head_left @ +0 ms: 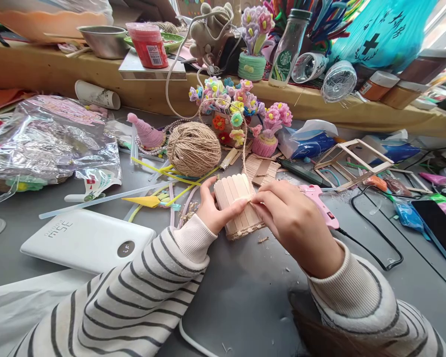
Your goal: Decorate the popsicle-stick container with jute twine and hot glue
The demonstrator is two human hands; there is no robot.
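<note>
My left hand (216,210) grips a small container made of upright popsicle sticks (232,196), thumb across its front and fingers around its left side. A band of twine rings the container's lower edge. At its right side my right hand (288,213) has its fingertips pinched together near the upper edge; what they pinch is hidden, though a strand of twine (244,148) rises from close by. Behind the container sits a ball of twine (194,148). A pink glue gun (321,206) lies just beyond my right hand.
A white power bank (85,240) lies left of my left arm. Pipe-cleaner flowers (230,101) stand behind the container. A stick frame (353,163) and a phone (440,228) are to the right. The glue gun's black cord (371,260) loops across the table.
</note>
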